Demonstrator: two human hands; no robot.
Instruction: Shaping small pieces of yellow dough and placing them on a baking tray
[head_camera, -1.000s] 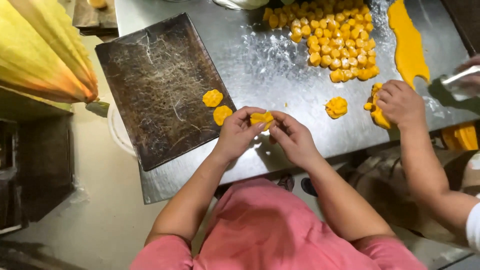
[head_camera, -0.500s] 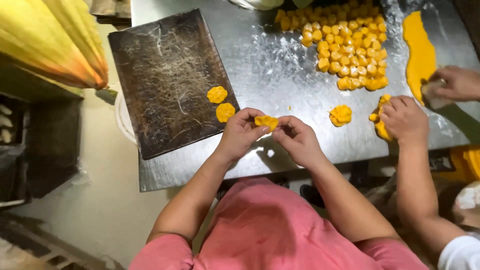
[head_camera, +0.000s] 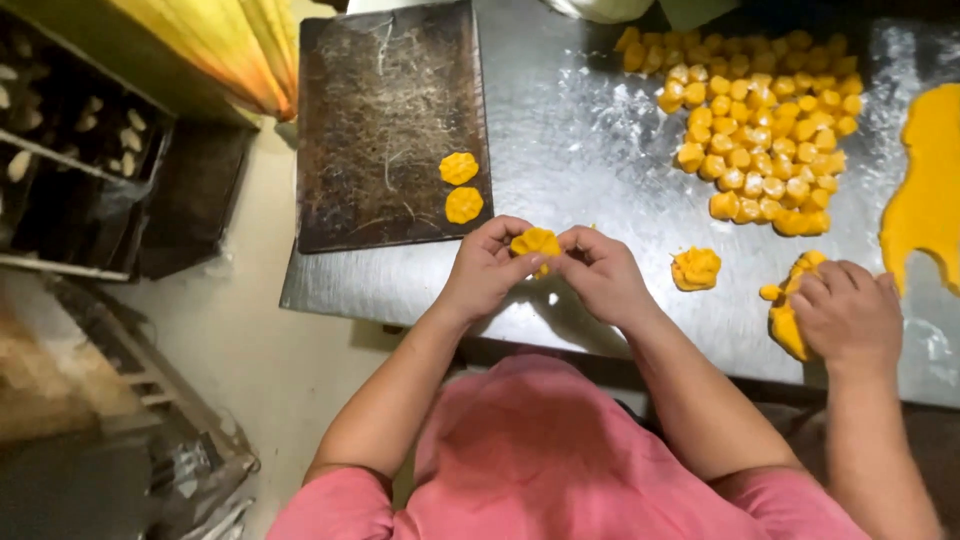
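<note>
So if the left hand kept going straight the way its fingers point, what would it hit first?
The left hand points right, so past the dough piece it pinches it would likely meet the right hand, which grips the same piece.

No labels, signs or screens show anywhere around the hands, and the only possible package is a whitish, rounded bag-like thing (head_camera: 600, 8) at the top edge, far beyond the hands, cut off too much to tell for sure.

shaped dough pieces on tray (head_camera: 460, 186): 2
dark baking trays (head_camera: 380, 130): 1
loose dough pieces on table (head_camera: 696, 268): 1
hands in view: 3
</note>
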